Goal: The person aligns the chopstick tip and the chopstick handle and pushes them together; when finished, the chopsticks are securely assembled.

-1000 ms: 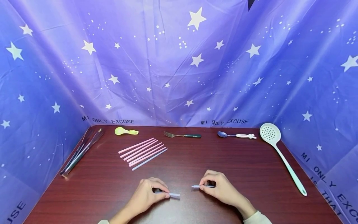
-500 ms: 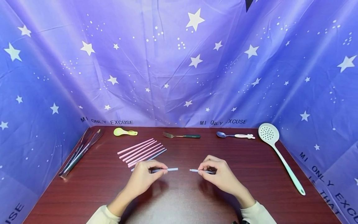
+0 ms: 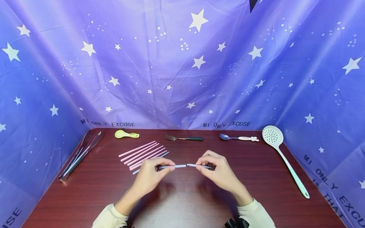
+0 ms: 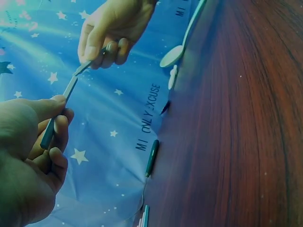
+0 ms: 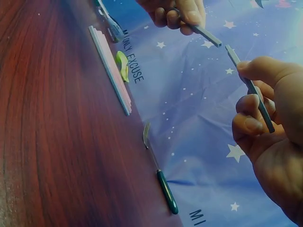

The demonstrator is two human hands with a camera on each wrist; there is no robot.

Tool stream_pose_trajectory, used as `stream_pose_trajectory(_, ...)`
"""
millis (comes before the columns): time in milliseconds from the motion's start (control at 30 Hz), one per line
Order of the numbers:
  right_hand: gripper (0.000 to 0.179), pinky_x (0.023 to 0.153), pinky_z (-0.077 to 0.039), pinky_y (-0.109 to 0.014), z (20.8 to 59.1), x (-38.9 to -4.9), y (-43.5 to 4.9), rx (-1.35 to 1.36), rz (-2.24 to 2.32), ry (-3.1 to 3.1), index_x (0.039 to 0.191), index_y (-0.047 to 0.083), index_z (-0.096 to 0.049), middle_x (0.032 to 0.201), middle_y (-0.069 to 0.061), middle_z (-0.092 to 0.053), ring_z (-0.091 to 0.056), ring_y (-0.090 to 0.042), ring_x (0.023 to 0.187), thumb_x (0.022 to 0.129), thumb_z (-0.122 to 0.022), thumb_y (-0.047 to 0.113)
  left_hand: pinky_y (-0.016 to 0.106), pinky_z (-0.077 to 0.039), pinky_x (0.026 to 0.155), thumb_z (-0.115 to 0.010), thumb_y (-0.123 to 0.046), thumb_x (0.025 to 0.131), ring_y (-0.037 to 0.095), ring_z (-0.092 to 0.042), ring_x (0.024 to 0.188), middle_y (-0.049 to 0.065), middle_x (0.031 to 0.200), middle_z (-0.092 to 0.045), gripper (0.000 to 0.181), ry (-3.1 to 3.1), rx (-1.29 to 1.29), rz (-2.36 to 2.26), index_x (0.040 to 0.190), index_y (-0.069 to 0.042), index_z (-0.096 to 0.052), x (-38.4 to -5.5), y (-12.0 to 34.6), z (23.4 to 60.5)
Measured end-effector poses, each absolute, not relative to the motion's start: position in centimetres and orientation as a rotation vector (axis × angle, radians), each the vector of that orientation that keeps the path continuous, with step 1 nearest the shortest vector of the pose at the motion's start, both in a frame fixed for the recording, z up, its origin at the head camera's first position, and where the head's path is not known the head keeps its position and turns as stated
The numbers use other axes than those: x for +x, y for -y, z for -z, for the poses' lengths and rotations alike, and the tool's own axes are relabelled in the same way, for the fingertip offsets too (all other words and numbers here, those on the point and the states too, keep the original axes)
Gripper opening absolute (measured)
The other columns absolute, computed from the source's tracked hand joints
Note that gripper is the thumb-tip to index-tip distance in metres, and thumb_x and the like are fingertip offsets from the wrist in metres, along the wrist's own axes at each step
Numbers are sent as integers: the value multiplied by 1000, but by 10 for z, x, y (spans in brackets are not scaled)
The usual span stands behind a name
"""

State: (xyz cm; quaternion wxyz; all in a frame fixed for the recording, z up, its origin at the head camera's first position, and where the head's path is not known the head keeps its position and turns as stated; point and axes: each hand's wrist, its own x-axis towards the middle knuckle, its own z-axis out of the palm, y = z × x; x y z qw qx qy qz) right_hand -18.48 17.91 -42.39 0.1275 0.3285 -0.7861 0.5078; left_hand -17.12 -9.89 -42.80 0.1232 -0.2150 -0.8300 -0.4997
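My left hand (image 3: 148, 175) pinches a short blue-grey stick (image 3: 180, 166) between thumb and fingers, its free end pointing right. Opposite it, my right hand (image 3: 219, 172) pinches a second short blue-grey stick (image 3: 191, 165), free end pointing left. The two free ends face each other nearly in line, with a small gap between them. In the right wrist view the right-hand stick (image 5: 265, 116) runs on past the fingers, and the left-hand stick (image 5: 208, 36) shows a blunt, squared end. Both hands are raised over the table, partly covering a row of straws.
Several pink straws (image 3: 142, 152) and one blue-grey straw (image 3: 164, 154) lie behind my left hand. Along the back are a yellow measuring spoon (image 3: 125, 134), a fork (image 3: 185, 138) and a spoon (image 3: 238, 138). A skimmer (image 3: 285, 155) lies right, a whisk (image 3: 81, 156) left.
Both hands have lifted and moved away from the body, then come toward each other, narrowing the gap between the two stick ends. Both grips stay the same.
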Motion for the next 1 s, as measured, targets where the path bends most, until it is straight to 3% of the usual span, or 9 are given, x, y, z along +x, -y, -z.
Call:
stream_pose_trajectory(467,12,57,-45,-20,427,-184,-179,971,-1474,2287,95,15,-75,85,2,-61,-54,-7,72,90,-77,4,20,-46,54,-81,-21,89,8,-56,61,-13,86,-75,8,2418,-633,1469,95,-26,-79,-169,99,428)
stream_pose_trajectory(1000,14,57,-45,-20,429,-184,-176,990,-1446,2295,97,19,-75,85,3,-60,-54,-6,72,91,-77,6,18,-43,51,-84,-17,86,0,-50,59,-13,83,-74,12,2360,-691,1398,94,-24,-79,-171,98,432)
